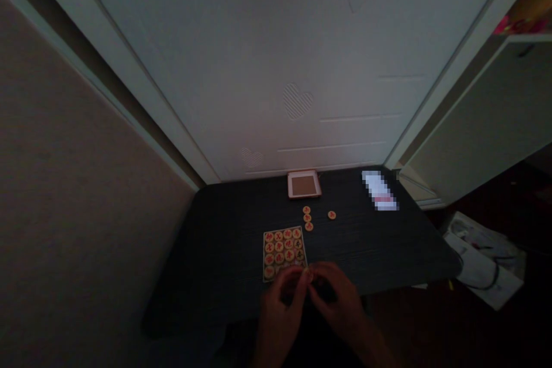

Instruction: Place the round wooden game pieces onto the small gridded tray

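My left hand (280, 302) and my right hand (340, 296) meet above the near edge of the table. Their fingertips pinch a round Chinese chess piece (309, 276) between them. Just beyond them lies a square tray (264, 259) with Chinese chess pieces (279, 246) packed in rows, most with red characters and a few with dark ones. My fingers hide part of the tray's nearest row. Behind the tray, three loose Chinese chess pieces (307, 218) form a short column, and a single piece (332, 215) lies apart to their right.
A shallow open box (304, 185) stands at the back of the dark table (224, 224), against a white door (259, 69). At the back right lies a blurred-out bright phone-like object (379, 190). A wall rises on the left; a white box (483, 264) sits on the floor at right.
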Motion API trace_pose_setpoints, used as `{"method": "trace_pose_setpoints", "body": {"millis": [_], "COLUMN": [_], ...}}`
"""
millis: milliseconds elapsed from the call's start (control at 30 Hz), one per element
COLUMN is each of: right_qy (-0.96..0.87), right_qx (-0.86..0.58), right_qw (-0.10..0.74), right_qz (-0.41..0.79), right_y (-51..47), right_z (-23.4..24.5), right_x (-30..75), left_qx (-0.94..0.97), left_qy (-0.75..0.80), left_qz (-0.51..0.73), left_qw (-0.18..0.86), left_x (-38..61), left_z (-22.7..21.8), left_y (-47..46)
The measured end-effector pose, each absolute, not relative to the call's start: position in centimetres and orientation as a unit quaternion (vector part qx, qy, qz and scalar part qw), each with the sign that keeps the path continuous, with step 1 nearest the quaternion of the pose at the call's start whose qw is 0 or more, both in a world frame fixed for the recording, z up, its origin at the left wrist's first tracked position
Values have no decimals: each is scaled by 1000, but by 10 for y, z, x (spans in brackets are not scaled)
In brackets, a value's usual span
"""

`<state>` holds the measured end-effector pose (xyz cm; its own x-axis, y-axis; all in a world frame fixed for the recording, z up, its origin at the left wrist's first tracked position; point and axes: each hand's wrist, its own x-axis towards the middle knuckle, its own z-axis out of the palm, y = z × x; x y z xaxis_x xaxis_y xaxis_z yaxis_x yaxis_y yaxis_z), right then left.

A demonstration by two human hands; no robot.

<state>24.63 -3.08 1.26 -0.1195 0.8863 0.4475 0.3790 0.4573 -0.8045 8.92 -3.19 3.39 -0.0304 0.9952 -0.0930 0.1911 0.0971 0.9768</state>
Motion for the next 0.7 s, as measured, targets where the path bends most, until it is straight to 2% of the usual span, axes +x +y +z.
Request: {"method": "trace_pose_setpoints", "body": {"millis": [267, 700], "right_qy": [-703, -669], "right_qx": [-448, -497], "right_qw": [489, 461], "right_qz": [254, 305], "right_y": [-36, -34], "right_z": [6, 12], "right_x": [243, 248], "left_qx": [482, 482], "left_qy": [552, 551], "left_qz": [436, 416], "left_qw": [522, 539], "left_x": [91, 89], "left_z": [40, 41], "left_y": [-30, -28]}}
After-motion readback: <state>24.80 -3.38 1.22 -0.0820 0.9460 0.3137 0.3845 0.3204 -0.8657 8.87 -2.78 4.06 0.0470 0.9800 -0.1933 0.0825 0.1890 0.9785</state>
